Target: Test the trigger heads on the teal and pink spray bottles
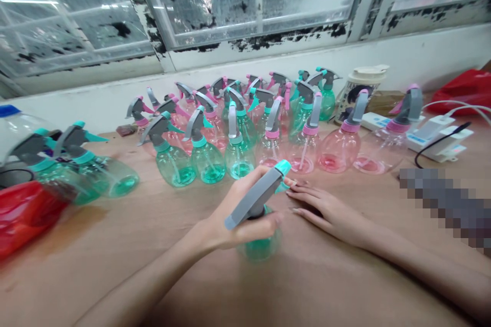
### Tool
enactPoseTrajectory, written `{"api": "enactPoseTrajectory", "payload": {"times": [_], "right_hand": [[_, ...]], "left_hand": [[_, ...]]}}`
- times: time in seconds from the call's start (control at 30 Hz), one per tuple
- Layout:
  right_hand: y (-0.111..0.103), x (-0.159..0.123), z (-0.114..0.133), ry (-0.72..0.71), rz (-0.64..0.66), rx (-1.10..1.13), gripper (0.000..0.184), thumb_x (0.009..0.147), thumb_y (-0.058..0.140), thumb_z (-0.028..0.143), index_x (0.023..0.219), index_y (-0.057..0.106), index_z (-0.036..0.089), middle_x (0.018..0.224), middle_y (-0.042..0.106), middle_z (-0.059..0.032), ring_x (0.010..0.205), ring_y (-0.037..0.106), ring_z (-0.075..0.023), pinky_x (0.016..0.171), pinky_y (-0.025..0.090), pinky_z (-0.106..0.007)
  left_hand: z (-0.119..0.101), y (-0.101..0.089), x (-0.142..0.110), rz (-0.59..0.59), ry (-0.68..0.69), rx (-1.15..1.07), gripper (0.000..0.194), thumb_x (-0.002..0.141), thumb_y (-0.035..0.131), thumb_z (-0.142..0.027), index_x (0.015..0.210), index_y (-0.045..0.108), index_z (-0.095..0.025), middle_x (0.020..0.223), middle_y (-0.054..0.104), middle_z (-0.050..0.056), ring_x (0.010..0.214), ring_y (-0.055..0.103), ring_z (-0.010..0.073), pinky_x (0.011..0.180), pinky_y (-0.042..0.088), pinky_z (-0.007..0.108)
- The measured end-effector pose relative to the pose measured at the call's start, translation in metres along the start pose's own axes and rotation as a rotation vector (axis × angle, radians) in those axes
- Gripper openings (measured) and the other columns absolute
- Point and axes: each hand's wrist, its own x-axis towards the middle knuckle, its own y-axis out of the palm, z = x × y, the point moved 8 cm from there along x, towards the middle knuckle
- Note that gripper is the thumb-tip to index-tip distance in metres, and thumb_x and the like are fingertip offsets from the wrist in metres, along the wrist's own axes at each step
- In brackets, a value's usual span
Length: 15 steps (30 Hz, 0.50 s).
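In the middle of the head view stands a green spray bottle [255, 196] with a grey sprayer head and turquoise nozzle. My left hand [226, 209] is wrapped round its neck, just under the head. The lower part of the bottle is blurred, and the fingers behind it are hidden. My right hand [333, 209] lies palm down on the wooden table [184, 286], to the right of the bottle. Its fingers stretch toward the nozzle; whether a fingertip touches the bottle I cannot tell.
Several green and pink spray bottles [207, 161] stand in rows behind my hands. Two more green ones [123, 176] are at the left, beside a red plastic bag [30, 214]. At the right are a paper cup [358, 89], white chargers [439, 135] with cables and a pixelated patch.
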Motion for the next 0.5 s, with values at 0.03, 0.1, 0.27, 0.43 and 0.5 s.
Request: {"api": "enactPoseTrajectory", "payload": {"times": [0.03,0.1,0.27,0.43,0.5], "right_hand": [[0.000,0.000,0.000,0.000,-0.003,-0.003,0.044,0.098,0.043,0.043,0.134,0.055,0.020,0.145,0.051,-0.0092,0.136,0.043,-0.0279,0.111,0.037,-0.051],[0.001,-0.001,-0.001,0.002,-0.008,-0.007,0.044,0.098,0.043,0.043,0.133,0.056,0.020,0.143,0.052,-0.0096,0.136,0.043,-0.0283,0.111,0.037,-0.052],[0.000,0.000,0.000,-0.013,-0.022,0.022,0.044,0.098,0.044,0.042,0.136,0.053,0.022,0.146,0.050,-0.0086,0.138,0.040,-0.0269,0.113,0.036,-0.050],[-0.001,0.000,0.001,-0.013,-0.018,0.032,0.044,0.098,0.044,0.041,0.136,0.054,0.022,0.146,0.049,-0.0089,0.137,0.041,-0.0268,0.113,0.036,-0.050],[-0.002,0.000,0.000,-0.009,-0.015,0.025,0.044,0.098,0.044,0.042,0.136,0.054,0.022,0.146,0.049,-0.0086,0.137,0.041,-0.0268,0.112,0.036,-0.050]], "left_hand": [[-0.002,0.000,-0.001,0.013,0.006,-0.012,0.032,0.073,0.057,-0.034,0.102,0.054,-0.022,0.070,0.051,-0.003,0.056,0.045,0.0119,0.053,0.044,0.024],[-0.005,0.002,-0.002,0.047,0.008,-0.056,0.032,0.073,0.061,-0.031,0.102,0.053,-0.023,0.070,0.048,-0.005,0.055,0.041,0.0100,0.052,0.040,0.023],[-0.010,0.000,-0.002,0.059,0.026,-0.082,0.034,0.068,0.067,-0.018,0.096,0.049,-0.023,0.072,0.041,-0.009,0.047,0.029,0.0041,0.043,0.029,0.019],[-0.006,-0.007,-0.001,0.017,-0.015,-0.077,0.032,0.068,0.056,-0.005,0.094,0.049,-0.023,0.071,0.039,-0.008,0.050,0.030,0.0042,0.045,0.028,0.018],[-0.004,-0.010,-0.001,-0.005,-0.053,-0.078,0.039,0.068,0.053,-0.002,0.101,0.051,-0.023,0.070,0.039,-0.008,0.051,0.030,0.0052,0.046,0.028,0.019]]}}
